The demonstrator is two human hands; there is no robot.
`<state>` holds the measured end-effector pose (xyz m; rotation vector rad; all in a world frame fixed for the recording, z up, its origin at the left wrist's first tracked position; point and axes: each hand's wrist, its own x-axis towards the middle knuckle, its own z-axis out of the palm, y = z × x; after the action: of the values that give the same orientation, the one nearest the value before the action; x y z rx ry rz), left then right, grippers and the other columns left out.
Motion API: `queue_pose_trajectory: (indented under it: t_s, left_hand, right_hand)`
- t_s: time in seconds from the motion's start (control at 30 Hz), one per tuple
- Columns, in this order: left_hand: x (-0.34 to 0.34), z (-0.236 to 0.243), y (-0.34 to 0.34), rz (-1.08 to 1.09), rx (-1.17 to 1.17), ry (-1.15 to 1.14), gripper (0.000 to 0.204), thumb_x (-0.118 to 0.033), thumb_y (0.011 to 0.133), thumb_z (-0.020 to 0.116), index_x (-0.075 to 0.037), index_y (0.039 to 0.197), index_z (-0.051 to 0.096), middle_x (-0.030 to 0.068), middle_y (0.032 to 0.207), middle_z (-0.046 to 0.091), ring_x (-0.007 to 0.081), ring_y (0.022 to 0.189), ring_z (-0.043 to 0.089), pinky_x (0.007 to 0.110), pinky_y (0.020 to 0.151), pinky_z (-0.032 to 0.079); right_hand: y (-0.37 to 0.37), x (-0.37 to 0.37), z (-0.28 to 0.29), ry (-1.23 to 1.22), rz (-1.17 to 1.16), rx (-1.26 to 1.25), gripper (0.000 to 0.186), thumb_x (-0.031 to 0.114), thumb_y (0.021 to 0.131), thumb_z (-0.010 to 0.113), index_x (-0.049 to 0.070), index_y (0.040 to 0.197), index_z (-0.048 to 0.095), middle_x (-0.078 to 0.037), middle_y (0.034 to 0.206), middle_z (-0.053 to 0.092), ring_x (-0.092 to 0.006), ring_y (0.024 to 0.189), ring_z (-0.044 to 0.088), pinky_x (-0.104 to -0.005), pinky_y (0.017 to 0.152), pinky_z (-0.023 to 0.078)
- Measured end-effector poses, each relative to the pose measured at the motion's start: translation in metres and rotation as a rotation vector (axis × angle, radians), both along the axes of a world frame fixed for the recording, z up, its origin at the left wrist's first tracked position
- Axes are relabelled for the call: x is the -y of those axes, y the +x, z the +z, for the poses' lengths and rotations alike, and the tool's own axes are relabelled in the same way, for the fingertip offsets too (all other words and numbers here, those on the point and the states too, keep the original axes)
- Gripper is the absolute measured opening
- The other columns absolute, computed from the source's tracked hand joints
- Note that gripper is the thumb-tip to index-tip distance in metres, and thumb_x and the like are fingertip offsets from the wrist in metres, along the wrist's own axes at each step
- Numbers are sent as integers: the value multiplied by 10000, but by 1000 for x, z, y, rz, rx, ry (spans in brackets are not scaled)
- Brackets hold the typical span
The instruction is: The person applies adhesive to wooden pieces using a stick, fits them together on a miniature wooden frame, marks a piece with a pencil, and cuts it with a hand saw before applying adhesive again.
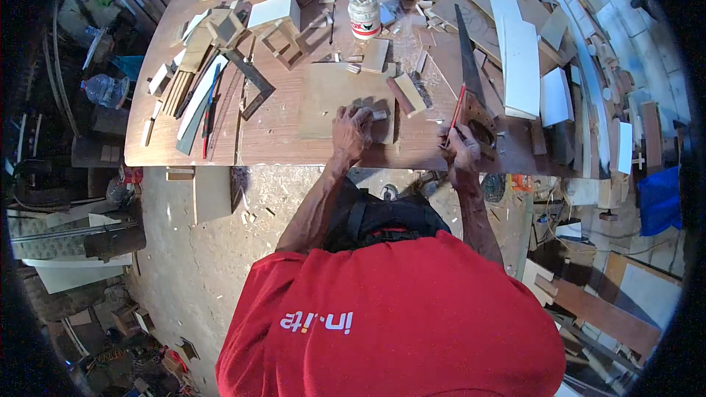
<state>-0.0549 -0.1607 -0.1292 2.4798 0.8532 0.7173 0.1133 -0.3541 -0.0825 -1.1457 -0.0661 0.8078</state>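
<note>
My left hand [353, 129] is curled on a small wood piece [379, 115], over a thin brown board [320, 94] near the bench's front edge. My right hand [459, 145] grips a red pencil [459, 103], point upward, just left of a handsaw's wooden handle [478, 116]; the saw's dark blade [468, 51] extends away from me. Between my hands, a short two-tone block [408, 94] lies tilted on the board's right edge.
Around the workbench [273, 148] lie wooden box frames [278, 40], a white tub with sticks [365, 16], a metal square [256, 99], strips [191, 77] and white panels [515, 59]. Stacked boards and clutter [618, 301] line both sides of the floor.
</note>
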Motion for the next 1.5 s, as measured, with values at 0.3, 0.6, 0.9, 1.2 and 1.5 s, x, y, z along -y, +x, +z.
queue_pose_trajectory:
  t_s: [0.3,0.6,0.9,1.2,1.5]
  left_hand:
    - [0,5,-3,12,2,-58,310,-126,758,639,-97,1067,648,144,1172,578,372,1067,493,447,933,424]
    - [-2,5,0,-6,64,-98,295,-103,740,645,-117,1035,652,109,1093,594,353,1030,502,448,883,431]
    - [-3,3,-4,-8,54,-124,329,-92,727,660,-104,1055,650,103,1093,591,349,1016,502,433,893,431]
    - [-3,9,-4,-5,0,-128,404,-93,727,640,-119,1129,630,116,1150,577,360,1017,498,444,907,422]
    - [-2,95,35,-52,668,-1183,503,-127,856,667,10,1291,454,210,995,633,217,828,627,315,712,507]
  right_hand:
    - [49,-88,-34,-589,74,1056,264,277,834,607,23,898,645,-166,765,663,-298,615,628,-416,587,489]
    - [79,-175,-43,-1219,202,1183,384,362,748,635,10,884,705,-252,848,683,-396,817,687,-477,715,543]
    - [78,-175,-23,-1115,241,943,413,373,758,609,-19,848,702,-273,860,678,-371,810,682,-461,711,509]
    - [35,-111,-3,-431,208,374,319,333,816,629,14,797,635,-4,601,521,-144,498,464,-323,476,337]
    - [-11,-81,12,1,468,-112,183,235,891,643,174,759,531,126,564,325,-13,431,242,-233,407,151]
